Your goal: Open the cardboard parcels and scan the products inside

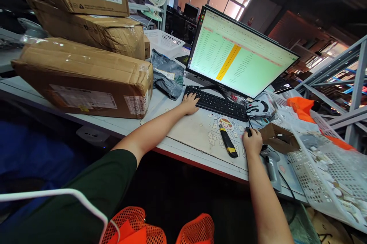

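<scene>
My left hand (pixel 189 103) rests with curled fingers on the left end of a black keyboard (pixel 218 103). My right hand (pixel 252 140) is wrapped over a black computer mouse (pixel 248 131) on the desk. Behind the keyboard a tilted monitor (pixel 239 54) shows a green spreadsheet with one yellow column. A black and yellow utility knife (pixel 228 141) lies on the cartoon-printed desk mat (pixel 197 129) between my two hands.
Stacked cardboard parcels (pixel 83 75) fill the desk's left side, with a grey plastic mailer bag (pixel 168 74) beside them. A white mesh basket (pixel 323 167) of small packets, an open brown box (pixel 276 137) and a grey handheld scanner (pixel 271 163) sit at right. A metal shelf frame (pixel 355 83) stands far right.
</scene>
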Tool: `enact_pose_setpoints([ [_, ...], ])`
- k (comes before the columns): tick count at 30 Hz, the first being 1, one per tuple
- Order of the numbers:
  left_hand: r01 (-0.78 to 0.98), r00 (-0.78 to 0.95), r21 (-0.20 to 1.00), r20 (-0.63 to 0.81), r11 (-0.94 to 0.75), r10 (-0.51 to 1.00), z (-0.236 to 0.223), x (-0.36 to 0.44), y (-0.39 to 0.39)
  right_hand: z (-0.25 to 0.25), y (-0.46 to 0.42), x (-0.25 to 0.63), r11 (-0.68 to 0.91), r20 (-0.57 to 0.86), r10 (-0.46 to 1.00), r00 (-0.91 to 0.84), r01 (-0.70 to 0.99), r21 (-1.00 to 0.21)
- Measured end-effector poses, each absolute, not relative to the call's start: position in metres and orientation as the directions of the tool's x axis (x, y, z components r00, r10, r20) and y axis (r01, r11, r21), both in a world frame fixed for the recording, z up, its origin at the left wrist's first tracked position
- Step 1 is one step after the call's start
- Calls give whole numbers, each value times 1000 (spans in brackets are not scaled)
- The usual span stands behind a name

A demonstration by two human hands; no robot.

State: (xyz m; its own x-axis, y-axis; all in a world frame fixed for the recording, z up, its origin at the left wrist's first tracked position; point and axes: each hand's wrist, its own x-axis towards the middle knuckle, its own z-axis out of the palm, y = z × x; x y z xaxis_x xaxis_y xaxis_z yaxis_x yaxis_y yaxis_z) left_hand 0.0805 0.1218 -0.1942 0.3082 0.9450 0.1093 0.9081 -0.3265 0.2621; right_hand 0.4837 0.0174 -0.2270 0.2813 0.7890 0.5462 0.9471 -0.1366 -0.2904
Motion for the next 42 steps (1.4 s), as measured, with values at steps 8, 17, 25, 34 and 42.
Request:
enact_pose_setpoints([
  [8, 912, 315, 237, 113, -334, 942, -195, 79, 120, -234, 23, 490, -152, 505, 812, 294, 941, -303],
  [17, 912, 310, 246, 107, -327, 945, -195, 80, 121, -238, 30, 494, -104, 523, 805, 281, 934, -342],
  [25, 919, 305, 237, 81, -316, 949, -196, 79, 124, -244, 33, 498, -69, 555, 793, 252, 942, -329],
  [34, 925, 305, 208, 87, -317, 948, -193, 79, 120, -243, 33, 495, -117, 536, 797, 278, 942, -315],
  [42, 935, 300, 176, 75, -308, 951, -194, 80, 124, -235, 26, 486, -166, 551, 777, 304, 944, -286],
])
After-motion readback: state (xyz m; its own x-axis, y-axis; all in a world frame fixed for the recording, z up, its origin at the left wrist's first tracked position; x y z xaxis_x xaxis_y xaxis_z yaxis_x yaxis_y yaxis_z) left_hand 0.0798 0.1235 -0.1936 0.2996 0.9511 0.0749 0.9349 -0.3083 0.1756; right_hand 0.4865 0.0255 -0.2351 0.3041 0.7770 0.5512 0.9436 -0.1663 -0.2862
